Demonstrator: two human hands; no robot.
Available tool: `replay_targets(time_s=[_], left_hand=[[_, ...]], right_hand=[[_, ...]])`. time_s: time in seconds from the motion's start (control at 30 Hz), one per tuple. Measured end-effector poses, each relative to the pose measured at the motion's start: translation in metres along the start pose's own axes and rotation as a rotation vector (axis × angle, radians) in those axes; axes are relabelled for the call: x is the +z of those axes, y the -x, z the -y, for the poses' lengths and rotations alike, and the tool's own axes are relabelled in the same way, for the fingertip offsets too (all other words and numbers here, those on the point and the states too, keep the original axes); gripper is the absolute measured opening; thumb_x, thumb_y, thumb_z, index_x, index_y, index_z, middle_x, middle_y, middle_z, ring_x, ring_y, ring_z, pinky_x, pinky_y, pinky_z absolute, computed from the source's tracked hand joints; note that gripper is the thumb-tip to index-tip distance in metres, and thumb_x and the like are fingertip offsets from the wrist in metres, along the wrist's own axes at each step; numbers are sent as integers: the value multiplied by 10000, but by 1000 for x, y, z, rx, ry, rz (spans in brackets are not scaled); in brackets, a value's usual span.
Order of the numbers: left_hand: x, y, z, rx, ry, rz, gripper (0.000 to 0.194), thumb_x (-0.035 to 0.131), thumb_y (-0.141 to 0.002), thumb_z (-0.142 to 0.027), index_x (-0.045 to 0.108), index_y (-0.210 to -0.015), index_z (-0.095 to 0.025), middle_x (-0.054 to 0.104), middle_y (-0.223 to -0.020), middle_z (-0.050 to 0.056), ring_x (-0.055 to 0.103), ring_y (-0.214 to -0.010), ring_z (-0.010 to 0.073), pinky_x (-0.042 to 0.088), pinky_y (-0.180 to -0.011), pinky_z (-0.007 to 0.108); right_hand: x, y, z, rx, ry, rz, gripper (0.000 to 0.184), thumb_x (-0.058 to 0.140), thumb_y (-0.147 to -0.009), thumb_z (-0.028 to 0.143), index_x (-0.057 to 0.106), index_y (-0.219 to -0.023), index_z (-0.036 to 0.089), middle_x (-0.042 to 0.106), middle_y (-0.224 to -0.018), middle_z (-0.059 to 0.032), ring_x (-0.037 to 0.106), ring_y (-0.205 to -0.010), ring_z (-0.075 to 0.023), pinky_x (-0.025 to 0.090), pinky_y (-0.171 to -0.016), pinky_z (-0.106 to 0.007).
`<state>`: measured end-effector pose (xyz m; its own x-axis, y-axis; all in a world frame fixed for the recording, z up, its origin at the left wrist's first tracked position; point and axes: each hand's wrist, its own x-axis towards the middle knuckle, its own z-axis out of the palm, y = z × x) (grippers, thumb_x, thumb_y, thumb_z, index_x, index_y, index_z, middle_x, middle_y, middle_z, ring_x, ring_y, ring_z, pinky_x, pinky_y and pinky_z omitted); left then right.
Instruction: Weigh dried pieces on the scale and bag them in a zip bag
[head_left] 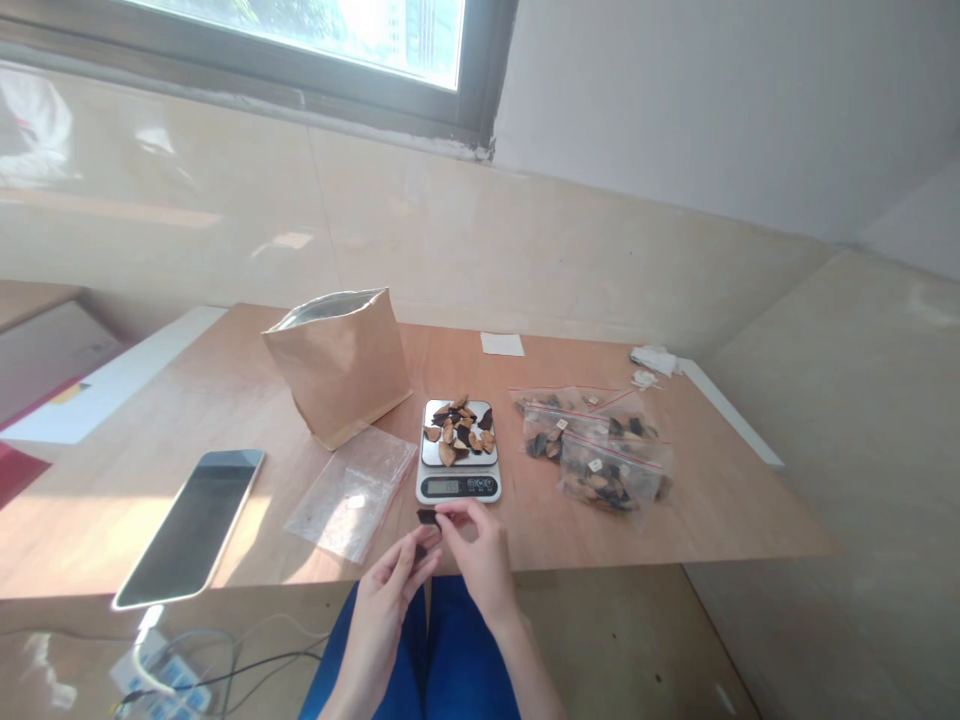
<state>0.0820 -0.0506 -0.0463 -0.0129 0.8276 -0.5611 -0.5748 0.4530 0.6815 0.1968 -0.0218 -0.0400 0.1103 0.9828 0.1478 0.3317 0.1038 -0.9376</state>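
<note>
Dark dried fragment (427, 516) pinched between thumb and fingertips of a seated person's right hand (480, 565), held out over a plywood table (585, 530) above the lap. Left hand (386, 610) rises just beside it, fingers curled and close to the right hand, a smaller dark bit (420, 551) showing at its fingertips; whether that hand grips the bit cannot be told.

Directly ahead of the hands, a digital kitchen scale (459, 480) carries a heap of dried slices (457, 430), dark-skinned and tan inside, its display lit but unreadable. Ahead and to the right of the hands lie three overlapping resealable plastic bags (596, 450) with red zip lines, filled with similar pieces and small white labels. Near the left hand, a flat clear zip bag (352, 495) lies beside the scale. Farther ahead and left stands an open kraft paper pouch (337, 365) with a foil lining. Left of the hands rests a smartphone (191, 528), screen dark. Below and left of the left hand, cables run from a white power strip (161, 680).
</note>
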Motion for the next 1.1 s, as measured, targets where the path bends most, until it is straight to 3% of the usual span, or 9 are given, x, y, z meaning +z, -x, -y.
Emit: replay_targets(time_s=[0.17,0.3,0.43,0.53,0.6,0.7,0.9,1.03,1.1], left_hand=[[-4,2,-11,4,-74,-17,411,720,-654,-414,707,-941,-120,686,-1034,122,659,-850,202,524,-825,302],[-10,5,-20,105,-245,-26,456,710,-624,-491,725,-914,-140,683,-1033,105,618,-843,186,498,-707,227],[-13,4,-26,221,-322,-85,477,696,-623,-525,721,-958,-186,658,-773,13,507,-639,94,420,-598,165],[-10,-2,-29,136,-153,-60,505,714,-597,-530,710,-973,-193,578,-629,-30,438,-553,60,394,-560,152],[-6,-4,-30,92,-37,-52,462,754,-548,-505,722,-876,-181,593,-638,-26,463,-568,64,409,-574,161],[0,-4,-33,116,-1,-34,410,768,-521,-498,713,-744,-158,656,-715,9,532,-634,101,443,-634,197],[4,-3,-42,220,-182,17,458,764,-542,-481,719,-813,-114,704,-821,66,610,-868,195,455,-732,208],[13,-12,-80,314,-259,-16,444,721,-620,-460,708,-927,-139,698,-985,81,602,-990,212,460,-820,227],[25,-19,-116,534,-406,-90,425,657,-700,-460,681,-1008,-168,679,-1046,65,606,-973,195,456,-846,251]], right_hand=[[-10,-48,1,-60,12,-128,130,559,-800,242,662,-849,179,695,-819,-40,616,-684,-149,506,-684,-268],[-23,-66,0,-95,-1,-195,170,548,-812,281,658,-871,166,695,-874,-70,628,-747,-169,509,-725,-294],[-25,-52,10,-108,-28,-154,182,558,-821,305,673,-865,171,685,-861,-65,621,-739,-161,512,-707,-285],[-17,-31,25,-162,-73,-9,137,579,-820,267,691,-849,193,672,-832,-42,614,-744,-147,510,-695,-260],[-8,-19,32,-205,-94,62,117,583,-819,225,696,-842,208,663,-816,-33,611,-760,-144,512,-695,-253],[7,-7,33,-246,-67,42,121,586,-814,189,697,-841,229,636,-788,-27,600,-756,-143,520,-674,-250],[22,-5,31,-311,-21,35,179,533,-854,179,677,-926,256,597,-859,-36,593,-834,-149,518,-758,-270],[12,-8,30,-277,-25,-61,250,432,-902,197,622,-1053,256,585,-985,-60,573,-952,-160,492,-814,-277],[4,-7,23,-238,-28,-122,244,404,-908,196,621,-1009,243,595,-952,-54,579,-927,-159,484,-789,-266]])
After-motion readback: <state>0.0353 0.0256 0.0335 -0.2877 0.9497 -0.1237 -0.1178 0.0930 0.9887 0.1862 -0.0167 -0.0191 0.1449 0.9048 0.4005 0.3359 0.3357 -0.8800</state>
